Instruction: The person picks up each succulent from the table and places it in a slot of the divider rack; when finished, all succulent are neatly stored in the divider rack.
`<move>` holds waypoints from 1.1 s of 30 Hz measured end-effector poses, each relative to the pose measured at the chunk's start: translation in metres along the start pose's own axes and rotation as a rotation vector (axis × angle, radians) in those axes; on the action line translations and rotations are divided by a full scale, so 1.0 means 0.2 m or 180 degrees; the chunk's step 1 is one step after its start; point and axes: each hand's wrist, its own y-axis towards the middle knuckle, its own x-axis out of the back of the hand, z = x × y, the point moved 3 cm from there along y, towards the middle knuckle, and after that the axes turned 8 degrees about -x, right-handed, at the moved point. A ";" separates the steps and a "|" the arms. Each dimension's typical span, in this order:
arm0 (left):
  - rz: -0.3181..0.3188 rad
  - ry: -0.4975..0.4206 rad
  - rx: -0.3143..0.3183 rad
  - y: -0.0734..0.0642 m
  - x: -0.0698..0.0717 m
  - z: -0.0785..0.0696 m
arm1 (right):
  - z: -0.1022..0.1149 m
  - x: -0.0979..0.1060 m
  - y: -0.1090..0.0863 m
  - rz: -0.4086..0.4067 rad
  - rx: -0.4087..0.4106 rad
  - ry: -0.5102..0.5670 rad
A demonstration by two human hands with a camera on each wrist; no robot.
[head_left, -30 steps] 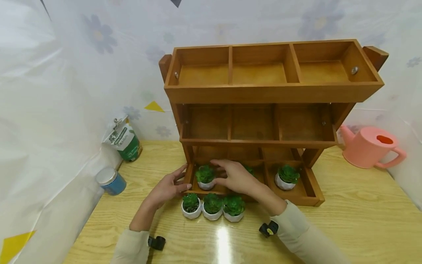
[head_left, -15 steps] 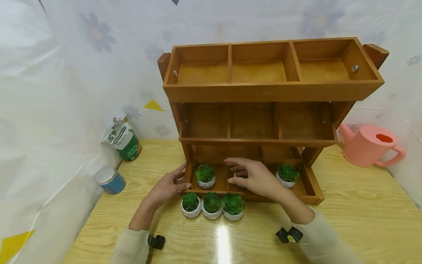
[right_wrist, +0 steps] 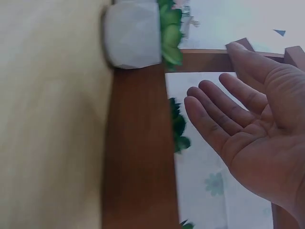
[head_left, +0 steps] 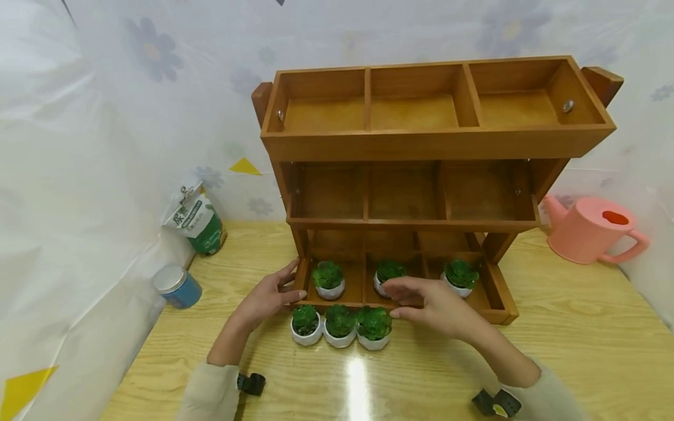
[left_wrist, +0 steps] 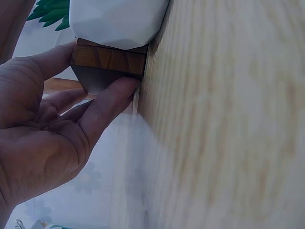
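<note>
My left hand (head_left: 265, 301) rests against the left end of the bottom tier of a brown wooden shelf (head_left: 437, 147). In the left wrist view, its fingertips touch the wooden end piece (left_wrist: 109, 60). My right hand (head_left: 437, 307) hovers by the bottom tier's front edge, holding nothing, its fingers loosely bent. Bottom-tier compartments hold a left succulent (head_left: 328, 276), a middle succulent (head_left: 388, 271), partly hidden by my right fingers, and a right succulent (head_left: 460, 275), all in white pots. Three more stand in front: left (head_left: 305, 321), middle (head_left: 339, 324) and right (head_left: 374, 326), nearest my right thumb.
At the right stands a pink watering can (head_left: 592, 231). Left of the shelf are a blue jar (head_left: 178, 286) with a silver lid and a green-and-white bag (head_left: 199, 225) closed by a clip. The light wooden table (head_left: 295, 386) extends toward me.
My right hand has moved from the left succulent in the bottom tier rightward, past the middle one, and toward the front edge. My left hand stays in place.
</note>
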 end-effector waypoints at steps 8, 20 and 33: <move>-0.0009 0.0001 -0.0003 0.00 0.00 -0.01 | -0.09 -0.02 -0.10 0.0116 -0.0113 0.0149; -0.0031 -0.0009 0.0015 0.00 0.01 0.00 | -0.15 -0.10 -0.11 0.0476 -0.0256 0.0258; -0.0010 -0.0042 0.0016 0.00 0.00 0.01 | -0.13 -0.18 -0.05 0.0704 -0.0237 0.0143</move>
